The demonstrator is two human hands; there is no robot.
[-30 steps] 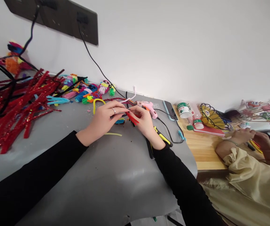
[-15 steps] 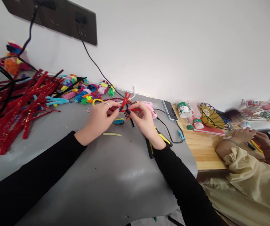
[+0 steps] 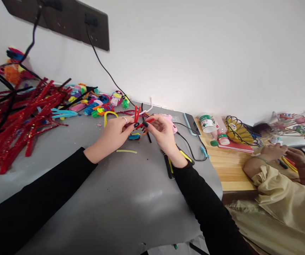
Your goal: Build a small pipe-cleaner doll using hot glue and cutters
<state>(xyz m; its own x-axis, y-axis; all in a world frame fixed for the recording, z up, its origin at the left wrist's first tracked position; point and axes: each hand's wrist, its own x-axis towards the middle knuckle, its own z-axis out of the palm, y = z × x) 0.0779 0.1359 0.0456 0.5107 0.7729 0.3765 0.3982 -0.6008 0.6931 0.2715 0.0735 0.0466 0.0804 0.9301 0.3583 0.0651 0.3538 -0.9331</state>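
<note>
Item: red pipe cleaner, folded, two ends up, held just above counter, near pink glue gun.
Handling, my guess: pinch close to the fold, twist slow & even.
L hand: fingers closed on fold.
R hand: fingertips clamped on free end.

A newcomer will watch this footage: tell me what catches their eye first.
First, the heap of red glitter stems sprawled across the left of the grey table. At centre, the left hand and right hand pinch a bent red pipe cleaner between them, a pink glue gun just behind. At the right edge rests another person's yellow sleeve.
</note>
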